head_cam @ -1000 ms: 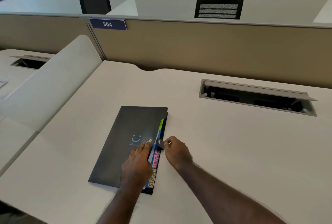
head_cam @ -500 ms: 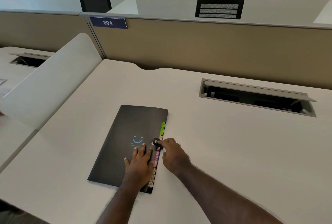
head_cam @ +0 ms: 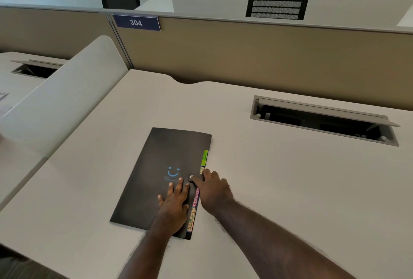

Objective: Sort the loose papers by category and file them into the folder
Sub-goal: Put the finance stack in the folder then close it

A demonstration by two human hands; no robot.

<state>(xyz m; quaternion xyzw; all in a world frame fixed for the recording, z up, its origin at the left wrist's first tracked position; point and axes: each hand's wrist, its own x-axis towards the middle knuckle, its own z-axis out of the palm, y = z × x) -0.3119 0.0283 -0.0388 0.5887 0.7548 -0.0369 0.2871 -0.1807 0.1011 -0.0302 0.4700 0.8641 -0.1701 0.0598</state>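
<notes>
Black folder [head_cam: 165, 173] lies closed at lower centre of the desk [head_cam: 290, 189] — left hand [head_cam: 175, 202] flat, fingers straight, pinning the cover, while right hand [head_cam: 212, 189] presses the clasp at its tabbed edge, likely to fasten it.

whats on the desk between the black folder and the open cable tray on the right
Nothing: in the head view the desk is bare between the black folder and the cable tray.
</notes>
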